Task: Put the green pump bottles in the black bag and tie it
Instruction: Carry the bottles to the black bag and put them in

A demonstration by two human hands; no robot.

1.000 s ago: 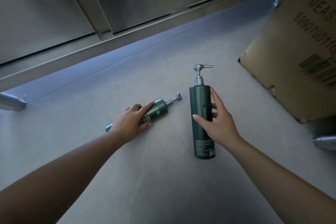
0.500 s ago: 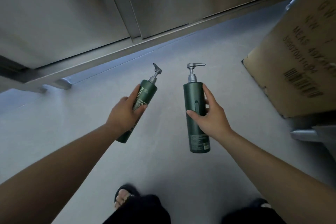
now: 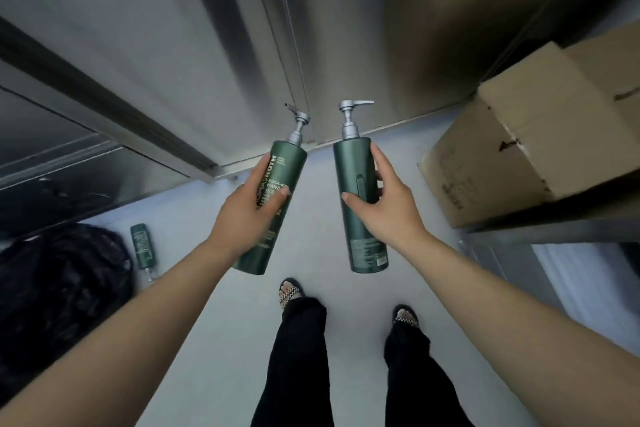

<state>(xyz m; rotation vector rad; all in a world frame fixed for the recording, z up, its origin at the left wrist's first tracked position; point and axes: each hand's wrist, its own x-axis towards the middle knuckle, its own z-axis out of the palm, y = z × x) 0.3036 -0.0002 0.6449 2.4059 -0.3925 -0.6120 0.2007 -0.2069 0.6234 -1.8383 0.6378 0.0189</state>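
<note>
I hold two green pump bottles up in front of me, pumps pointing away. My left hand (image 3: 247, 215) grips the labelled bottle (image 3: 280, 184) around its middle. My right hand (image 3: 384, 210) grips the other bottle (image 3: 355, 184), its plain back side facing me. A third, smaller green bottle (image 3: 142, 244) lies on the floor at the left, beside the crumpled black bag (image 3: 62, 291). The bag's opening cannot be made out.
Steel cabinet doors (image 3: 207, 45) fill the space ahead. A cardboard box (image 3: 526, 146) sits on a metal shelf at the right. My legs and sandalled feet (image 3: 291, 291) stand on the pale floor below the bottles.
Both hands have lifted the bottles off the floor and raised them higher. The view has pulled back and up, so my legs, the black bag and the third bottle now show.
</note>
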